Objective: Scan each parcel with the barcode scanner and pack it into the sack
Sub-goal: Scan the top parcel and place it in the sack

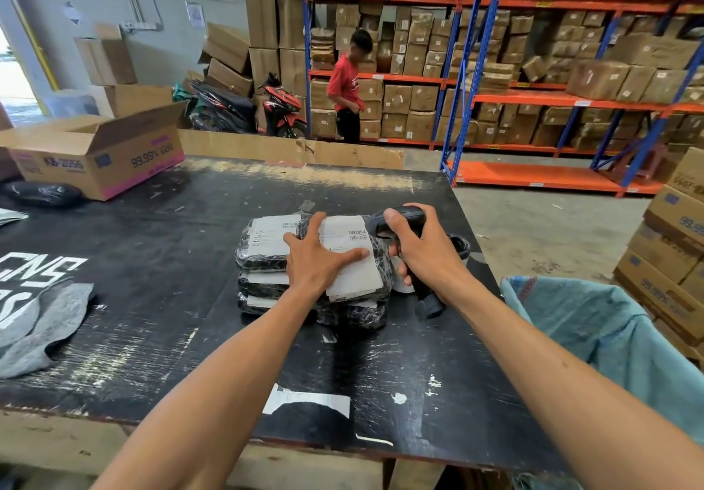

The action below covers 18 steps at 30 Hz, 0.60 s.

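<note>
Two short stacks of black plastic-wrapped parcels with white labels lie side by side on the black table [152, 299]. My left hand [318, 257] rests flat, fingers spread, on the label of the top right parcel [354, 272], just below its barcode. The left stack [263, 245] sits beside it, untouched. My right hand [423, 245] grips a black barcode scanner [400, 219], whose head points at that barcode from the right. A teal woven sack [609, 337] hangs open at the table's right edge.
An open cardboard box [99, 158] and a black bag [42, 194] sit at the far left of the table, with grey cloth [45, 322] nearer. A person in a red shirt [346, 85] stands by orange-blue shelving. Stacked cartons [670, 253] stand on the right.
</note>
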Available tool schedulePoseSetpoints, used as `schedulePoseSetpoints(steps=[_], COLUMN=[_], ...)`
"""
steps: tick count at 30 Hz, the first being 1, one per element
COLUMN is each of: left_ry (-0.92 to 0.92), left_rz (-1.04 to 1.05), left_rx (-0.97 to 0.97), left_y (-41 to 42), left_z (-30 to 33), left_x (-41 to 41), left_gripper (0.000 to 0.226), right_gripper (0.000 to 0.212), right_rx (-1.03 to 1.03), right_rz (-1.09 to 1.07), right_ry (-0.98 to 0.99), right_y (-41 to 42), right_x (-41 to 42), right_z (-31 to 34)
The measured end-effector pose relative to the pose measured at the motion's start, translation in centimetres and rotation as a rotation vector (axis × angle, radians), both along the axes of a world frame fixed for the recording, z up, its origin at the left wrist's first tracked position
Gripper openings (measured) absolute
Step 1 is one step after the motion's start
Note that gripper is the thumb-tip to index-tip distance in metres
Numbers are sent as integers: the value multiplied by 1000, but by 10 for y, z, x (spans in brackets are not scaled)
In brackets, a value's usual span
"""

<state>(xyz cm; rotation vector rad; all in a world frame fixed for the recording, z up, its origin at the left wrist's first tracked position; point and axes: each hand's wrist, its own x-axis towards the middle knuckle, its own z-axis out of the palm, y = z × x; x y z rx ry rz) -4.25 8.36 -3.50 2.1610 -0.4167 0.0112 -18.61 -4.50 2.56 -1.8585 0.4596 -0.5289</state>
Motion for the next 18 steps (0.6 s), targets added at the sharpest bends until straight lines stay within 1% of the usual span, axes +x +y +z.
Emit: schedulePoseSetpoints(steps=[4,11,18], left_ry=[-1,-5,-1], left_rz=[6,5,11], left_rx=[-5,-33,-37], left_y=[2,5,7], left_z=[1,4,7], left_x=[0,-3,-2], left_gripper=[108,106,107], right_gripper=[61,57,58], right_rx=[29,51,63], right_rz=[-1,4,1], right_ry=[-18,-44,-64], right_y=[-1,3,4], right_x=[-1,-1,2], right_z=[1,3,2])
